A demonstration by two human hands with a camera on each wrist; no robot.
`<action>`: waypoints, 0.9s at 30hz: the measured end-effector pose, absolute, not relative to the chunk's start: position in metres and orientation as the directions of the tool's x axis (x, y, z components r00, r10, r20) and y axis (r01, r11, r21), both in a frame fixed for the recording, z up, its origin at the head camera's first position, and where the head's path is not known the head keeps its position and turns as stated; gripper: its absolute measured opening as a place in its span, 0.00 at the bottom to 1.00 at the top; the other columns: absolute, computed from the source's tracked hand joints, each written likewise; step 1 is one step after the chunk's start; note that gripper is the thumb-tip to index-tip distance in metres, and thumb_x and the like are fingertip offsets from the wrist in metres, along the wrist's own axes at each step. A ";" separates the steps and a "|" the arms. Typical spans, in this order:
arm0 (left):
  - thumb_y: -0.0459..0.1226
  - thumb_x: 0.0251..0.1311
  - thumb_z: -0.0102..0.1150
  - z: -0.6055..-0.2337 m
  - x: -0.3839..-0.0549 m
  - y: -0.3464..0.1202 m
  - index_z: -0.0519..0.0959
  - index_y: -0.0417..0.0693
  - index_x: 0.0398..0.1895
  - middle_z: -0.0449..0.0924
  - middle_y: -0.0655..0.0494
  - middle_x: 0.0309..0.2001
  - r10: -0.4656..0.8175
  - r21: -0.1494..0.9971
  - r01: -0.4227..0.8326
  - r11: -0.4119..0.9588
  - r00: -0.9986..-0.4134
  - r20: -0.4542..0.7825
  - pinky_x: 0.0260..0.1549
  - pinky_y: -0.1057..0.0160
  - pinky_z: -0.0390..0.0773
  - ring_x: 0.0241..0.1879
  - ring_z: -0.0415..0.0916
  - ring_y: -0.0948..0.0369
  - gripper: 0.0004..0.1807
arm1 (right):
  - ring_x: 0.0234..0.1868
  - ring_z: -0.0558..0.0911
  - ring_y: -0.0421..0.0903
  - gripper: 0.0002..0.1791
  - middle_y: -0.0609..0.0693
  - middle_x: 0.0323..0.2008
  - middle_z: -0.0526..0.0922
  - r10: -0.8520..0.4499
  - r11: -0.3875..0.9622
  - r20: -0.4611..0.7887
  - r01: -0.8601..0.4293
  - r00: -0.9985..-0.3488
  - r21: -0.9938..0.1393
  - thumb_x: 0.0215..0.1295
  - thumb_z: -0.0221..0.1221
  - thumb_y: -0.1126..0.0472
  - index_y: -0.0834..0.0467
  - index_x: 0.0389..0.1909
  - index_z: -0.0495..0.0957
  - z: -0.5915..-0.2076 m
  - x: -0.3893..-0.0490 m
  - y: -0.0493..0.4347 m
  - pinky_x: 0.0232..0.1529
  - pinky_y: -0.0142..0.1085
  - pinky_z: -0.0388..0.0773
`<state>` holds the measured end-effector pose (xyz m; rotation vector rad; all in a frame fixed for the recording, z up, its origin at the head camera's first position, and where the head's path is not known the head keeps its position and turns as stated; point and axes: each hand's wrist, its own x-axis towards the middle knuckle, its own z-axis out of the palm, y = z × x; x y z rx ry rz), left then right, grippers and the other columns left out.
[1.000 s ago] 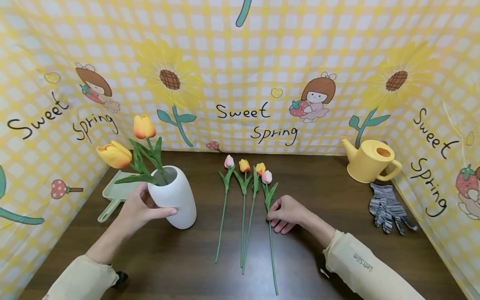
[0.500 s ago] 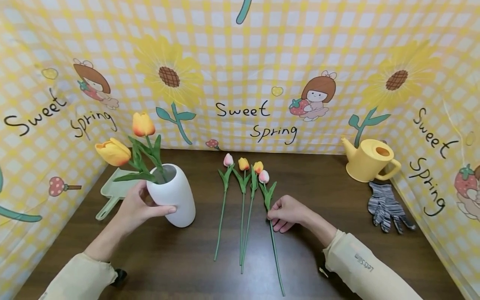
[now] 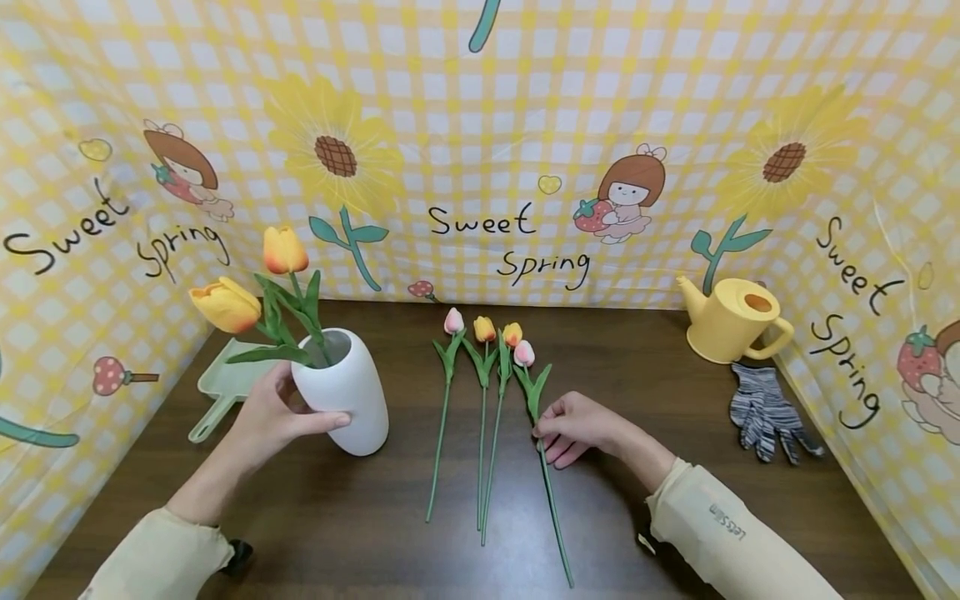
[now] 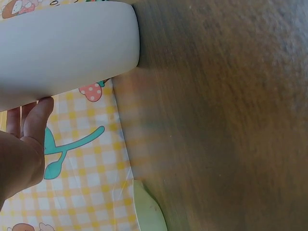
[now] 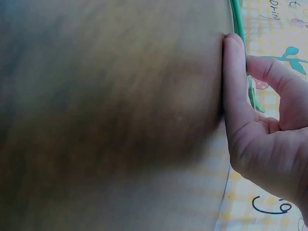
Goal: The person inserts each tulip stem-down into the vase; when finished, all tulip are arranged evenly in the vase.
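Note:
My left hand (image 3: 273,412) grips the upper part of a white vase (image 3: 356,408), thumb across its front. Two orange-yellow tulips (image 3: 286,249) with green leaves stand in the vase and lean left. To the right, my right hand (image 3: 577,429) pinches the stem of a pink tulip (image 3: 534,390) just below its leaves. That stem slants down to the right along the table. Beside it lie two yellow tulips (image 3: 486,358) and another pink tulip (image 3: 447,354), blooms toward the back. In the right wrist view, thumb and fingers (image 5: 235,72) meet at the green stem (image 5: 238,21).
A pale green dustpan (image 3: 225,375) lies behind my left hand. At the back right stands a yellow watering can (image 3: 723,321), with a grey striped glove (image 3: 768,408) in front of it. Yellow checked cloth (image 3: 480,150) walls the dark wooden table (image 3: 405,550) at the back and sides.
The pink tulip in my right hand has tilted: its bloom has shifted left and its stem's lower end has swung right. My left hand keeps its hold on the vase.

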<state>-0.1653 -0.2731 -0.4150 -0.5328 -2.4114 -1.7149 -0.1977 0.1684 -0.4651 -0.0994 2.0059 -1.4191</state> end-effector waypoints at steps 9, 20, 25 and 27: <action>0.21 0.39 0.80 -0.413 -0.166 -0.274 0.71 0.39 0.63 0.80 0.54 0.52 0.200 0.885 0.357 0.298 -0.930 0.308 0.42 0.64 0.84 0.47 0.81 0.61 0.43 | 0.28 0.86 0.48 0.12 0.59 0.36 0.86 -0.455 0.331 -0.474 0.351 -0.754 -0.876 0.69 0.56 0.64 0.70 0.43 0.80 -0.462 -0.198 0.179 0.34 0.46 0.86; 0.22 0.39 0.81 -0.414 -0.165 -0.275 0.72 0.38 0.62 0.80 0.54 0.51 0.197 0.879 0.364 0.307 -0.928 0.315 0.42 0.65 0.84 0.47 0.81 0.61 0.42 | 0.31 0.87 0.49 0.05 0.60 0.38 0.86 -0.521 0.219 -0.479 0.432 -0.706 -0.875 0.67 0.60 0.63 0.59 0.35 0.74 -0.448 -0.198 0.202 0.39 0.47 0.86; 0.21 0.38 0.81 -0.416 -0.165 -0.275 0.72 0.38 0.62 0.80 0.53 0.51 0.203 0.883 0.367 0.291 -0.926 0.318 0.42 0.63 0.84 0.46 0.82 0.61 0.42 | 0.34 0.88 0.50 0.03 0.62 0.41 0.86 -0.539 0.149 -0.444 0.438 -0.716 -0.887 0.71 0.58 0.64 0.59 0.38 0.74 -0.436 -0.198 0.208 0.40 0.49 0.86; 0.21 0.38 0.80 -0.417 -0.165 -0.276 0.72 0.38 0.62 0.81 0.52 0.51 0.207 0.884 0.370 0.285 -0.924 0.320 0.42 0.63 0.84 0.46 0.82 0.60 0.42 | 0.35 0.89 0.50 0.03 0.61 0.41 0.86 -0.553 0.099 -0.413 0.436 -0.724 -0.895 0.72 0.58 0.64 0.60 0.39 0.75 -0.429 -0.198 0.210 0.40 0.48 0.86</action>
